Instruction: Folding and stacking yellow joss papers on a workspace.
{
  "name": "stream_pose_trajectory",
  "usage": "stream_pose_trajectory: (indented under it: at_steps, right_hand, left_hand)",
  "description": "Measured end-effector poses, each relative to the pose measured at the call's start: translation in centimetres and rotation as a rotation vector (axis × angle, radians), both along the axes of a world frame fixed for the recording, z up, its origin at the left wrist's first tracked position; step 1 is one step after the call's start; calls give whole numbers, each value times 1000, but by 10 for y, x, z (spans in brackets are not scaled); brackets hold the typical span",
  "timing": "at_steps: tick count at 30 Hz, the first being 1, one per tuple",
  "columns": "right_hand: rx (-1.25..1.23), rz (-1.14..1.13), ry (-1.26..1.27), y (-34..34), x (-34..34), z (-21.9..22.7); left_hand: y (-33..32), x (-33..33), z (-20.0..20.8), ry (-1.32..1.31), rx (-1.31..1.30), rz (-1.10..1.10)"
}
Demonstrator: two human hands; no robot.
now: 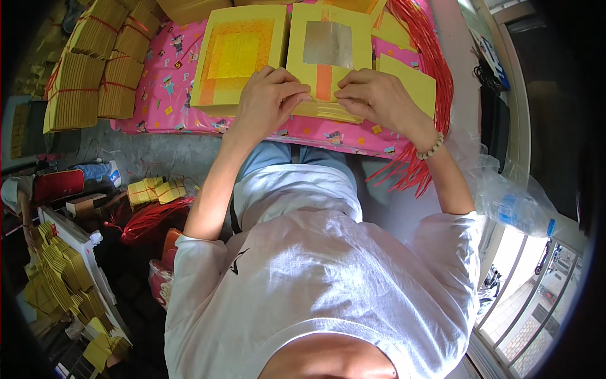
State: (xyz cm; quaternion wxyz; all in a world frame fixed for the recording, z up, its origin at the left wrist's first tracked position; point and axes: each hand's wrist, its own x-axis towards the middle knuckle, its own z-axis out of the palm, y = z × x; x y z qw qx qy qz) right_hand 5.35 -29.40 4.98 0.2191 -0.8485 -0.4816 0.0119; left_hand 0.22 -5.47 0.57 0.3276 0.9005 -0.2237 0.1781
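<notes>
Both hands at the near edge of a yellow paper stack

The person's left hand (273, 98) and right hand (375, 95) meet the near edge of a yellow paper stack (328, 71), one on either side of an orange strip (324, 83) that runs down its top sheet. The fingers of both are curled, thumbs drawn in close to the forefingers; whether they pinch the top sheet or merely press on it cannot be told. A beaded bracelet (431, 146) circles the right wrist.

The stack lies on a pink patterned cloth (167, 98) in front of the person, a silver rectangle (328, 44) on its top sheet beyond the fingers. Just to its left is a second stack (203, 76), its top sheet bearing a bright gold-yellow square (238, 54) edged in orange. Long red strings (440, 82) trail along the right side of the cloth and over its near edge.

Tied yellow bundles (82, 72) stand at the far left of the cloth. Lower on the left are more yellow bundles (154, 191) — with red strands (151, 222) beside them. A clear plastic bag (514, 199) sits to the right of the person's right arm.
</notes>
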Motion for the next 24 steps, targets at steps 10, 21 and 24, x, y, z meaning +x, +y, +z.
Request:
stream_pose_trajectory:
  at_steps: [10,21,24]
  right_hand:
    - [-12,-38,-15,3,1,-1]
    - [-138,-61,-138,5,-2,4]
    - [-113,-20,-219,7,-4,6]
  left_hand:
    - [0,3,0,61,-61,26]
    - [-24,12,21,-75,117,-63]
    - [-37,20,18,-47,167,-96]
